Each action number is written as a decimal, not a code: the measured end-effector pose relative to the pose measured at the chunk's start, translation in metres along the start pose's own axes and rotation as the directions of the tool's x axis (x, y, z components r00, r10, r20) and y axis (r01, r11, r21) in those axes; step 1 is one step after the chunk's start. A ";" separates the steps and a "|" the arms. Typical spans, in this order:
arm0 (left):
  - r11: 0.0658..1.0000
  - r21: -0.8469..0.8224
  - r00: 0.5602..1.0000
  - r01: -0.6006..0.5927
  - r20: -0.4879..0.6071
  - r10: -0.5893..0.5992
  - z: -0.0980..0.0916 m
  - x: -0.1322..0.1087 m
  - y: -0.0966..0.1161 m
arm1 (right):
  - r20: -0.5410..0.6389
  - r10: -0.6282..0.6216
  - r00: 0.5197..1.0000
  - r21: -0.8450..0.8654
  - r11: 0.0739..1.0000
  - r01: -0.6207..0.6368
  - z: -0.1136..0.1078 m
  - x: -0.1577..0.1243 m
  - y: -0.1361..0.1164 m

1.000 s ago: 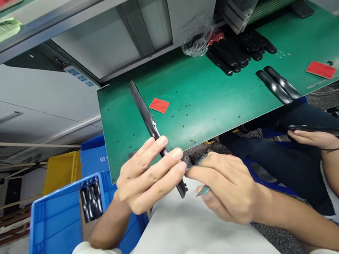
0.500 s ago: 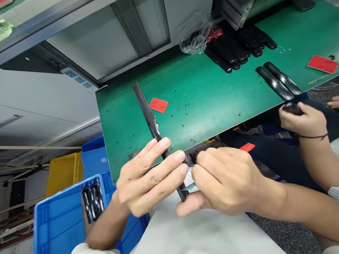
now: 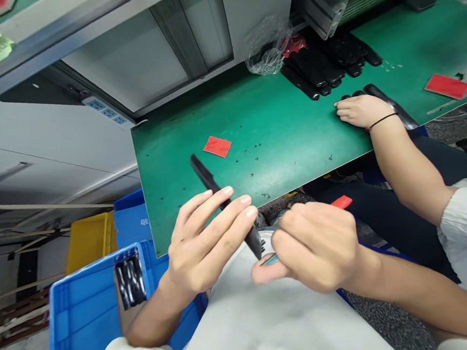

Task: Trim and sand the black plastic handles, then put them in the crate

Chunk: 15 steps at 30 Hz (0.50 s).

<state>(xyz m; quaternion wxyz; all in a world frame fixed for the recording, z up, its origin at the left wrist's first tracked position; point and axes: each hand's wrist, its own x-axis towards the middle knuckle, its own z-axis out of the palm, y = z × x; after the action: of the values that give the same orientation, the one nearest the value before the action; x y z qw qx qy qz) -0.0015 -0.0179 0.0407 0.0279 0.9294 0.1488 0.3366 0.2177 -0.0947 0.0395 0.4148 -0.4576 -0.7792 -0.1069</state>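
Observation:
My left hand (image 3: 212,243) is closed around a long black plastic part (image 3: 203,171), which slants over the near table edge in front of my white clothing. Small teeth show at the part's near end. My right hand (image 3: 317,246) is curled around a knife (image 3: 341,201); its red end sticks out behind the fist, and its narrow blade shows by my thumb, close to the part's toothed end. Most of the knife's handle is hidden in my fingers. My right thumb lies just under the tip of the part.
On the green table (image 3: 285,130) lie dark scraps, a red card (image 3: 218,147) and a pile of black parts (image 3: 314,68) beside a clear plastic bag (image 3: 267,48). At right, a co-worker's hand (image 3: 363,111) reaches over black parts. A blue crate (image 3: 81,308) stands lower left.
The black part has turned in my left hand, and less of it extends past my fingers at the far end. The co-worker's hand has moved up onto the table.

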 end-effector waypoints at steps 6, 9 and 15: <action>0.987 -0.122 0.989 0.107 0.118 -0.093 -0.004 0.002 0.007 | 0.088 0.096 0.991 0.117 0.987 -0.106 -0.008 -0.001 0.011; 0.986 -0.122 0.983 0.111 0.157 -0.092 -0.007 0.005 0.009 | 0.121 0.058 0.991 0.076 0.995 -0.068 -0.012 0.003 0.012; 0.992 -0.084 0.981 0.096 0.178 -0.080 -0.014 0.011 0.011 | 0.182 0.016 0.983 -0.008 1.000 -0.015 -0.017 0.010 0.011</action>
<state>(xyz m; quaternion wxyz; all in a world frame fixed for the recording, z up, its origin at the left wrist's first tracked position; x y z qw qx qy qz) 0.0007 -0.0262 0.0596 0.0987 0.9454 0.1710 0.2592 0.2335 -0.0915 0.0554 0.3410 -0.4729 -0.8099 -0.0639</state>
